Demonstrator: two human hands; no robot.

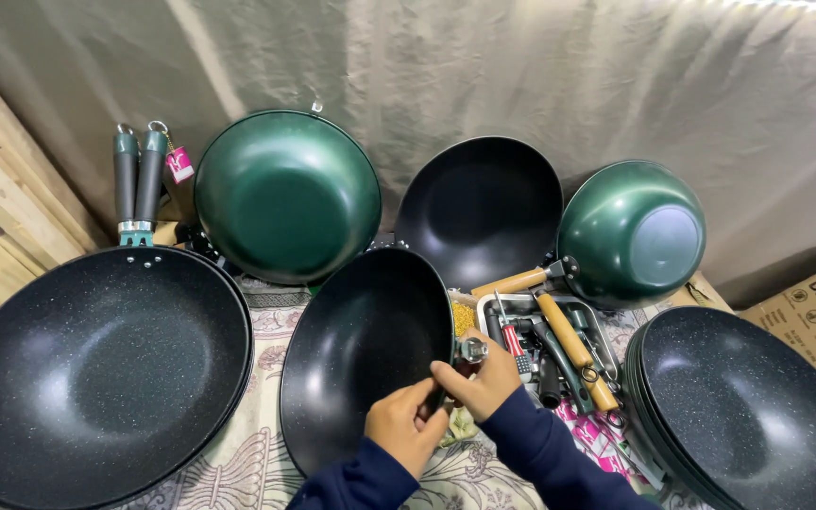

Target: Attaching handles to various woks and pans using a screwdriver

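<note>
Both hands are working at the right rim of the black handleless wok, which is lying tilted on the patterned cloth of the counter. The left hand is curling its fingers closed onto the rim. The right hand is pinching the metal handle bracket at the wok's edge. Just right of the wok, a metal tray is holding wooden handles and tools. Left of it, a large speckled pan is resting

Bright, even overhead light, sharp focus, soft sheen, bowed wide-angle edges.
</note>
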